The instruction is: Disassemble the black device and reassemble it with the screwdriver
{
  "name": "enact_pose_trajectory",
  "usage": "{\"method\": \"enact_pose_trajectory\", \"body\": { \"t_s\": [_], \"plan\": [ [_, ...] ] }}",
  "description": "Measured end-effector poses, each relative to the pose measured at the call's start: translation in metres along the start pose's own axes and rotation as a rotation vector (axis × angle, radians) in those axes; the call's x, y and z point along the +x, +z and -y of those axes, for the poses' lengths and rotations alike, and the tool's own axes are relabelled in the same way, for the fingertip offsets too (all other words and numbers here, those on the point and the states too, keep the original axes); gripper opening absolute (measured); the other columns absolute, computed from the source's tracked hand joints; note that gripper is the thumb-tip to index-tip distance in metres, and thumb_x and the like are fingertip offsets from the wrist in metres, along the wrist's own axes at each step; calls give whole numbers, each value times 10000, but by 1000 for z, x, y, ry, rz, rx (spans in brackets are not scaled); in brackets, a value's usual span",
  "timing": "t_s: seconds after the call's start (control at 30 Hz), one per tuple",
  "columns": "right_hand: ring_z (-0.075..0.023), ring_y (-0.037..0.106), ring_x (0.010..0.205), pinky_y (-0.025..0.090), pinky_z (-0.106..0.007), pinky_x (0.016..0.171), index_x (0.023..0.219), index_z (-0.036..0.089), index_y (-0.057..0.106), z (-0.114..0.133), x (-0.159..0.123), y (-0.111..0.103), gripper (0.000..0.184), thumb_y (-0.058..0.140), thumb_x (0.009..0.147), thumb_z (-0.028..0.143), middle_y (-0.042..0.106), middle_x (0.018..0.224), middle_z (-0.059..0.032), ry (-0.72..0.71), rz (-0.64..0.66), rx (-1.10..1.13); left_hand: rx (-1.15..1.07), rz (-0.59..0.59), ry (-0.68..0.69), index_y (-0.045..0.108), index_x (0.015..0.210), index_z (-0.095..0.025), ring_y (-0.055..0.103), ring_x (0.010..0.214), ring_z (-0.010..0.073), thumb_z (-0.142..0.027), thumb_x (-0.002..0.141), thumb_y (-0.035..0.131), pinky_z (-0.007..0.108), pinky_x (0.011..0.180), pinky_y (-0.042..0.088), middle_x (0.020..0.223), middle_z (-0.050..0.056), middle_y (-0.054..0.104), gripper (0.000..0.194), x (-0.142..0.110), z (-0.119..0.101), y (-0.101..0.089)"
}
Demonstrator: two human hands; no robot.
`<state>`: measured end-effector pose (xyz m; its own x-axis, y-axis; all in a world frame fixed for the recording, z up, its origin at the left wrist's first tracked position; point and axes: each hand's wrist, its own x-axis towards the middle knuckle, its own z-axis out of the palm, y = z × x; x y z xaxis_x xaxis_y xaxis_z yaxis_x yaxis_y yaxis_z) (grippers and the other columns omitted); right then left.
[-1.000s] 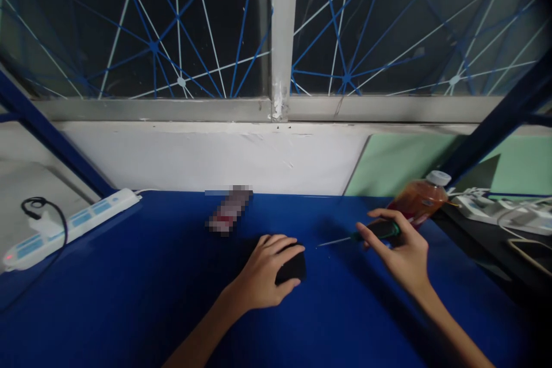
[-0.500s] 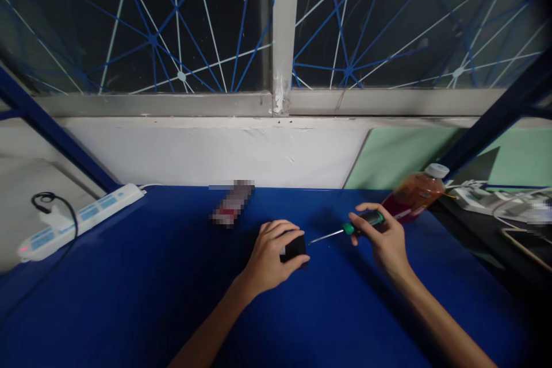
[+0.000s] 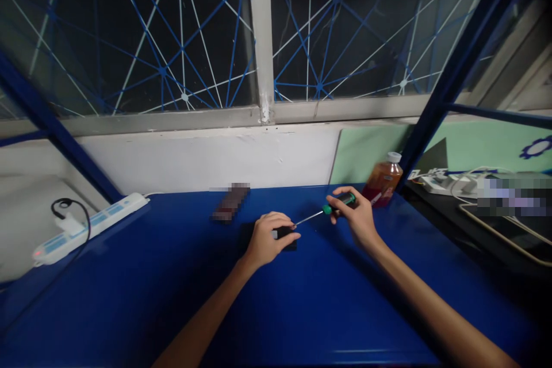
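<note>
Head view: left hand [image 3: 264, 240] curled over a black block [image 3: 290, 246], seemingly steadying it.
Right hand [image 3: 359, 217] pinches a screwdriver [image 3: 326, 210], apparently guiding its tip close to the left hand; a bottle [image 3: 385, 181] stands just beyond the right hand.

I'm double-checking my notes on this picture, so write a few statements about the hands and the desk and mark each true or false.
1. The right hand holds a screwdriver. True.
2. The left hand grips the white power strip. False: its fingers curve over a small black object.
3. The bottle has a white cap. True.
4. Nothing is plugged into the power strip. False: a white plug is in it.
5. The screwdriver's shaft points toward the left hand. True.
</note>
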<state>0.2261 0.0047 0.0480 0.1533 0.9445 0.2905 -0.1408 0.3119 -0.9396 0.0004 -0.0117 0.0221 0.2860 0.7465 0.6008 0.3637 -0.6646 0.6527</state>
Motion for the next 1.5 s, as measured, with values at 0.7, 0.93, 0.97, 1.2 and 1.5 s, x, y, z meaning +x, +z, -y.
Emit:
{"method": "enact_pose_trajectory", "body": {
  "t_s": [0.7,0.93,0.97,1.2,1.5],
  "plan": [
    [-121,525,344,400,-227,347,839,202,521,-10,3,1,383,782,677,431,570,488,58,-38,7,1,84,-14,21,744,806,-212,691,817,220,-284,815,697,392,828,526,853,49,755,86,3,1,-3],
    [-117,525,344,417,-231,347,860,205,521,-11,2,1,375,766,697,438,567,511,60,-63,16,-41,143,-2,31,727,777,-213,683,825,217,-274,814,700,387,835,500,838,41,749,77,2,2,-2],
    [-118,525,344,419,-233,347,865,205,522,-11,2,1,377,764,699,441,567,511,60,-72,20,-54,156,-1,36,722,770,-212,681,825,214,-272,813,702,383,835,494,833,38,747,76,2,2,-2],
    [-128,545,361,420,-228,371,895,220,531,-10,-2,2,369,764,698,427,570,499,63,-176,23,-181,223,6,45,682,708,-203,662,782,188,-232,782,738,336,790,457,785,12,731,97,0,5,-1],
    [-135,566,406,438,-235,404,931,231,530,-4,-12,6,312,727,742,382,575,552,54,-261,26,-371,274,14,34,635,660,-192,635,730,180,-224,768,748,318,731,446,744,6,708,159,0,9,-1]
  ]
}}
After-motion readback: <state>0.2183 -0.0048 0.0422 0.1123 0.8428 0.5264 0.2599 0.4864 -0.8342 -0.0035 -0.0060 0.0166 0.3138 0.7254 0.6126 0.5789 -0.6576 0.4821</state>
